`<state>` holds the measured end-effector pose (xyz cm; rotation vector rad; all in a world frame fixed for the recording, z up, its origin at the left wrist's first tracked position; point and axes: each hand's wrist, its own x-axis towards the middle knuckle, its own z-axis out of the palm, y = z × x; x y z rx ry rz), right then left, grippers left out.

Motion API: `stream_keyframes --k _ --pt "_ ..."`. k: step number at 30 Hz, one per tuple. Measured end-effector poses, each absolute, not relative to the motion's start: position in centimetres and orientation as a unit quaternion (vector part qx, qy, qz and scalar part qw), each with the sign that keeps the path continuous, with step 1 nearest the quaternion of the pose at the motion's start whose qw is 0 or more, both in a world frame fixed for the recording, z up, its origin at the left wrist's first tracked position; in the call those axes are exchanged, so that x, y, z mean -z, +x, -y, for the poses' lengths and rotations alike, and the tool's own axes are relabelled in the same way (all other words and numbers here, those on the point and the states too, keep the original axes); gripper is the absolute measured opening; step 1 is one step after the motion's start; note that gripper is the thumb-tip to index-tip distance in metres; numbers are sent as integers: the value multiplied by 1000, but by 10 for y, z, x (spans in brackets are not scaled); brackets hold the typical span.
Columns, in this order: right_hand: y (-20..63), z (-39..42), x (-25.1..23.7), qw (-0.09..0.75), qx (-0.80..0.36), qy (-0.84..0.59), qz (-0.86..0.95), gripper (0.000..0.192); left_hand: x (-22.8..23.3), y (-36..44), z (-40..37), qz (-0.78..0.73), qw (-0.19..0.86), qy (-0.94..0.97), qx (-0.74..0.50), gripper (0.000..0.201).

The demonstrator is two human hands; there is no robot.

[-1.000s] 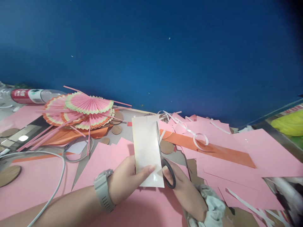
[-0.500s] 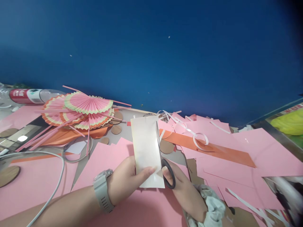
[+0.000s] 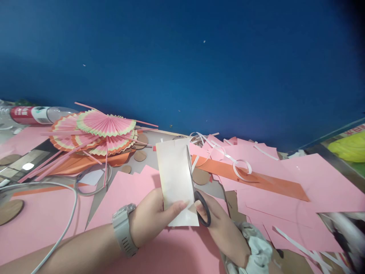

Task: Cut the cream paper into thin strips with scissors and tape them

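My left hand [image 3: 159, 211] pinches a pale cream strip of folded paper [image 3: 175, 171], thumb on top and fingers hidden behind it. Along the paper's right edge, my right hand [image 3: 212, 215] holds a pair of scissors [image 3: 205, 219] with a black handle loop around the thumb. One blade shows as a thin dark line up the paper's right side; the rest of the scissors is hidden behind the paper and hand. Pink paper sheets [image 3: 168, 251] lie beneath both hands.
Pink and green pleated paper fans [image 3: 107, 125] with thin sticks lie at the back left, beside a plastic bottle [image 3: 31, 115]. A white cable [image 3: 72, 213] curves at left. Orange paper [image 3: 273, 186], curled white strips [image 3: 242, 169] and cardboard discs [image 3: 201, 176] litter the table. A blue wall [image 3: 182, 68] stands behind.
Almost nothing differs. The top of the cream paper has shifted very slightly left; both hands keep their hold on the paper and the scissors.
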<state>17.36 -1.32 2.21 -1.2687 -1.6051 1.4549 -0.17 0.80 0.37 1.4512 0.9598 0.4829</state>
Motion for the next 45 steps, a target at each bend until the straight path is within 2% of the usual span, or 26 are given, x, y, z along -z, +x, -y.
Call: stream_keyframes --k 17,35,45 --pt "175 15 -20 330 -557 -483 590 31 -3 0 -6 -413 641 604 -232 39" --pt "171 13 -22 353 -591 -465 557 26 -4 -2 -7 -397 612 653 -204 38" --pt "173 12 -22 344 -580 -471 569 30 -1 -3 -6 -409 619 645 -181 46"
